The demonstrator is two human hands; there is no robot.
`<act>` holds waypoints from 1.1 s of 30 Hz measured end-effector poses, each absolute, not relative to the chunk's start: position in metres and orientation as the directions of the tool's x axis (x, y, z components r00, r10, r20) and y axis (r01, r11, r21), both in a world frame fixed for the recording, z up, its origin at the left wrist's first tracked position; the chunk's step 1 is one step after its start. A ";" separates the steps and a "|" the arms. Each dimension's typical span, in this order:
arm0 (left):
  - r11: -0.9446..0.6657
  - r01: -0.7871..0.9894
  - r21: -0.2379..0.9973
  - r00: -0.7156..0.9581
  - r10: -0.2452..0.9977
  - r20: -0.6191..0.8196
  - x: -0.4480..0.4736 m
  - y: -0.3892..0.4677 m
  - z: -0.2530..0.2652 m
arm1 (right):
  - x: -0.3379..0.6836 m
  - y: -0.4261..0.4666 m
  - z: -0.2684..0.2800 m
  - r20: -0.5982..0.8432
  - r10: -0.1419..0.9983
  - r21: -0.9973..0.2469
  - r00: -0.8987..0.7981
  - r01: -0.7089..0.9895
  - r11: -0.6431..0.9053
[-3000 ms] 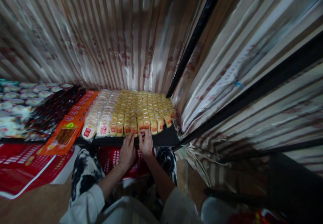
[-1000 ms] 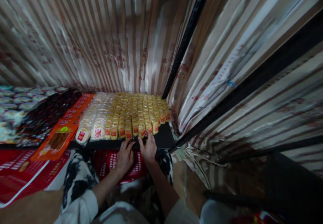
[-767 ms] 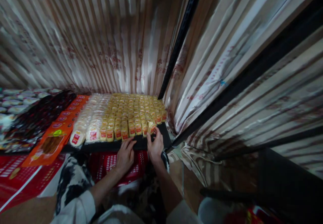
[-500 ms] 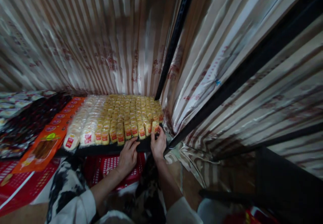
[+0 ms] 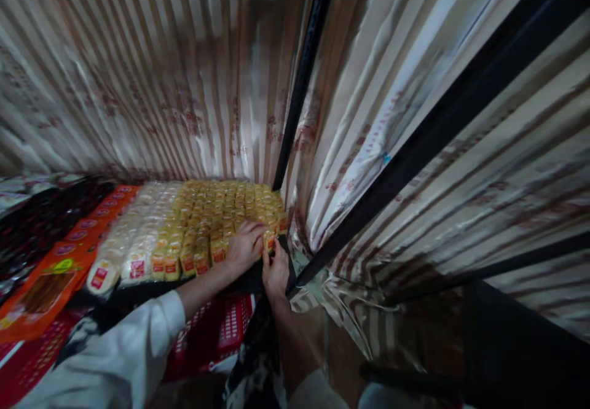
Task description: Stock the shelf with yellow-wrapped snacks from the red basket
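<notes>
Small yellow snack packets in clear wrappers with red labels stand in tight rows at the shelf's right end. My right hand pinches one yellow snack packet at the front right corner, thumb and fingers on its lower sides. My left hand comes over the front of the rows from the left. Its fingers are bent and close on the left side of that same packet. The left hand covers several front packets.
White-wrapped round packs lie left of the yellow rows. Beside them are orange packages and dark shiny packs. Red perforated baskets sit below the shelf edge. Black poles and a striped curtain stand behind and to the right.
My left hand has moved up and right from the shelf's front edge to the packet by my right hand. My right hand stays at the corner packet. The view has shifted slightly right.
</notes>
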State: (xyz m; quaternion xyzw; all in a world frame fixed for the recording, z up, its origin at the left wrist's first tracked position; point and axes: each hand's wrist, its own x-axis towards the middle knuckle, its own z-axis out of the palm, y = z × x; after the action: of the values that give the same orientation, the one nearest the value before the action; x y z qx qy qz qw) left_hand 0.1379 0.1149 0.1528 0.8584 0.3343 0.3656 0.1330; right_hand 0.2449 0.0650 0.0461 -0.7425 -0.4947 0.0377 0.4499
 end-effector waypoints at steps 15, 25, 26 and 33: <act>-0.638 0.707 0.305 0.558 0.768 0.314 0.244 0.175 0.147 | 0.241 0.061 0.053 0.415 0.763 -0.643 0.496 0.753 -0.140; -0.643 0.651 0.403 0.600 0.761 0.245 0.229 0.179 0.143 | 0.241 0.062 0.054 0.417 0.778 -0.619 0.470 0.774 -0.136; -0.644 0.638 0.421 0.605 0.758 0.243 0.228 0.179 0.144 | 0.241 0.062 0.053 0.417 0.778 -0.618 0.470 0.774 -0.136; -0.616 0.585 0.528 0.540 0.781 0.314 0.227 0.177 0.162 | 0.241 0.062 0.052 0.430 0.769 -0.623 0.473 0.772 -0.127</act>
State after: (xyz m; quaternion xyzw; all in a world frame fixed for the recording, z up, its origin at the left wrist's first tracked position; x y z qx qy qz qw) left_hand 0.2272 0.1771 0.1622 0.8581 0.3980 0.2679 0.1832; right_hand 0.2410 0.0621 0.0520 -0.7507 -0.5131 -0.0020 0.4161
